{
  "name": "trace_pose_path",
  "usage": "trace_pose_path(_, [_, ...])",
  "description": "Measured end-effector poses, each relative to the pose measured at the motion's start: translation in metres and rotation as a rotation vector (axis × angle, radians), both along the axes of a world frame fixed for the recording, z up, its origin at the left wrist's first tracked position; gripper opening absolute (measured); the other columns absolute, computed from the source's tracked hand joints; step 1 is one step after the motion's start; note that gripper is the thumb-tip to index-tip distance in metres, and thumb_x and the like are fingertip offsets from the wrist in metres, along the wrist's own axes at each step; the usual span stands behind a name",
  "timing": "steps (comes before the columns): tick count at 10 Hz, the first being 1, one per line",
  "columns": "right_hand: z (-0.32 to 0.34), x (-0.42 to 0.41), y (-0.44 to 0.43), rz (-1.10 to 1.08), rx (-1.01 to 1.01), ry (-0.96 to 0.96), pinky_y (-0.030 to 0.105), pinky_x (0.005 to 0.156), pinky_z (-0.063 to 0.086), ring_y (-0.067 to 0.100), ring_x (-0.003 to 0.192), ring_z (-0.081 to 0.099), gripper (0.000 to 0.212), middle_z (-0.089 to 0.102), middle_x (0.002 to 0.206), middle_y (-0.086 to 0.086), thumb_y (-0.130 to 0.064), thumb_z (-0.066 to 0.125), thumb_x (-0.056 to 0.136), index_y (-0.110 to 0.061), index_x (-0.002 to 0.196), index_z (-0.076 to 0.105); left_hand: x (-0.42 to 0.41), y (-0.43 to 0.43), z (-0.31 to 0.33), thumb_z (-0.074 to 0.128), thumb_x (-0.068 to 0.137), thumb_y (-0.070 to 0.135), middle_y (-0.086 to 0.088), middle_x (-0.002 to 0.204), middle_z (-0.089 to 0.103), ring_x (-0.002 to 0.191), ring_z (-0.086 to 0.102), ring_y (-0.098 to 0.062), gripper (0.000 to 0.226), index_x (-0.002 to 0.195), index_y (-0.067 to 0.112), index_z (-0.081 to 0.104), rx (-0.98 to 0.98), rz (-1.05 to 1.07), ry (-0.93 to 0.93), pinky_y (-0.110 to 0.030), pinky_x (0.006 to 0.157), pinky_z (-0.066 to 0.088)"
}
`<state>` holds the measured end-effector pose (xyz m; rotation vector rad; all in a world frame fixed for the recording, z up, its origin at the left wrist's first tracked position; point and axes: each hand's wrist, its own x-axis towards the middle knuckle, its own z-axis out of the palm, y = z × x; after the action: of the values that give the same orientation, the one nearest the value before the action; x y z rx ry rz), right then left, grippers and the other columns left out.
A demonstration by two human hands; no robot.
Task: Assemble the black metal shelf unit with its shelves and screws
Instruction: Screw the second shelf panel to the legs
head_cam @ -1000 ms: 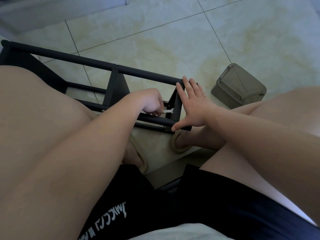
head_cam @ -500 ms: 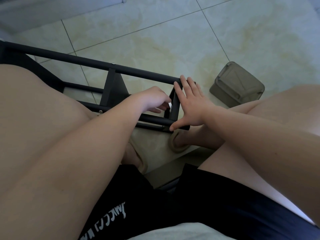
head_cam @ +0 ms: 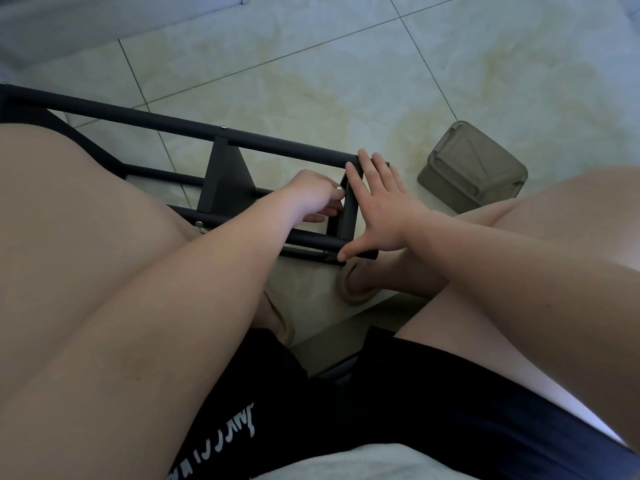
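Right hand (head_cam: 384,209) flat, fingers spread on rack (head_cam: 173,121) end; left hand (head_cam: 311,195) curled inside, grip unclear. Thigh (head_cam: 86,220) hides rack's left; box (head_cam: 474,171) beside.

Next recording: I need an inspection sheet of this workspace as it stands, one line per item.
Surface: pale marbled floor tiles with dark grout lines.
Job's things: black metal shelf frame lying on its side on the floor. A silver screw head shows on its far tube, and a black end panel sits between the tubes.
Clutter: grey-brown plastic container, seemingly upturned, on the floor to the right of the frame and apart from it.
Hands: left hand curled at the end panel's inner face, with whatever it holds hidden. Right hand flat, fingers straight, pressing the panel's outer face.
Cables: nothing seen.
Surroundings: the person's bare legs, black shorts, beige sandals.
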<state>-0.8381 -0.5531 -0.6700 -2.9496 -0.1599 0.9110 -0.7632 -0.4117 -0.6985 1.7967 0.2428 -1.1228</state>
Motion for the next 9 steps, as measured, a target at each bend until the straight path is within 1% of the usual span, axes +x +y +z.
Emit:
trace_pose_path(1, [-0.0002, -0.0001, 0.0001, 0.001, 0.002, 0.002, 0.047, 0.123, -0.013, 0.037, 0.151, -0.028, 0.155, -0.031, 0.163, 0.017, -0.096, 0.058, 0.056, -0.012, 0.158, -0.021, 0.0013, 0.0005, 0.0034, 0.061, 0.098, 0.02, 0.0, 0.081, 0.074, 0.08, 0.073, -0.012, 0.009, 0.106, 0.017, 0.064, 0.021, -0.036, 0.017, -0.03, 0.076, 0.054])
trace_pose_path(2, [-0.0004, -0.0002, 0.0, 0.0, 0.002, 0.002, 0.047, 0.123, -0.012, 0.037, 0.151, -0.027, 0.155, -0.031, 0.163, 0.017, -0.096, 0.057, 0.055, -0.011, 0.158, -0.021, 0.0021, 0.0027, 0.0058, 0.06, 0.099, 0.02, 0.0, 0.082, 0.076, 0.082, 0.073, -0.013, 0.005, 0.095, 0.019, 0.064, 0.043, -0.104, 0.018, -0.032, 0.082, 0.054])
trace_pose_path(3, [-0.0003, 0.0, -0.0002, 0.005, -0.001, 0.0, 0.047, 0.123, -0.012, 0.038, 0.151, -0.026, 0.154, -0.031, 0.163, 0.018, -0.096, 0.058, 0.056, -0.011, 0.158, -0.021, 0.0029, 0.0036, 0.0063, 0.059, 0.099, 0.021, 0.001, 0.084, 0.075, 0.083, 0.072, -0.013, 0.01, 0.091, 0.021, 0.064, 0.072, -0.143, 0.003, -0.033, 0.086, 0.054])
trace_pose_path(5, [-0.0011, -0.0001, 0.0003, 0.002, -0.001, -0.001, 0.047, 0.123, -0.013, 0.037, 0.151, -0.027, 0.155, -0.031, 0.163, 0.017, -0.096, 0.059, 0.055, -0.011, 0.158, -0.021, 0.002, 0.002, 0.006, 0.059, 0.1, 0.021, 0.002, 0.085, 0.074, 0.083, 0.071, -0.011, 0.008, 0.092, 0.021, 0.063, 0.067, -0.117, 0.023, -0.035, 0.09, 0.054])
trace_pose_path(6, [-0.0012, -0.0002, -0.0001, 0.002, -0.002, -0.002, 0.047, 0.123, -0.013, 0.037, 0.151, -0.027, 0.155, -0.031, 0.163, 0.018, -0.096, 0.058, 0.055, -0.011, 0.158, -0.021, 0.0017, 0.0015, 0.0065, 0.058, 0.1, 0.021, 0.003, 0.081, 0.074, 0.082, 0.071, -0.012, 0.01, 0.092, 0.019, 0.063, 0.074, -0.134, 0.038, -0.034, 0.09, 0.054])
trace_pose_path(8, [-0.0014, 0.0, -0.0004, 0.001, 0.0, -0.004, 0.047, 0.123, -0.012, 0.037, 0.152, -0.026, 0.155, -0.03, 0.163, 0.017, -0.096, 0.056, 0.054, -0.011, 0.158, -0.021, -0.0018, -0.001, 0.0052, 0.055, 0.101, 0.02, 0.0, 0.082, 0.073, 0.082, 0.07, -0.015, 0.014, 0.102, 0.01, 0.065, 0.103, -0.193, 0.037, -0.034, 0.089, 0.052])
trace_pose_path(9, [-0.0019, -0.0001, -0.0003, 0.002, 0.003, -0.005, 0.046, 0.122, -0.013, 0.037, 0.151, -0.027, 0.155, -0.03, 0.163, 0.017, -0.096, 0.057, 0.054, -0.011, 0.158, -0.021, -0.0013, -0.002, 0.0064, 0.053, 0.102, 0.02, 0.001, 0.082, 0.073, 0.083, 0.07, -0.015, 0.015, 0.095, 0.012, 0.063, 0.115, -0.22, 0.043, -0.035, 0.092, 0.051])
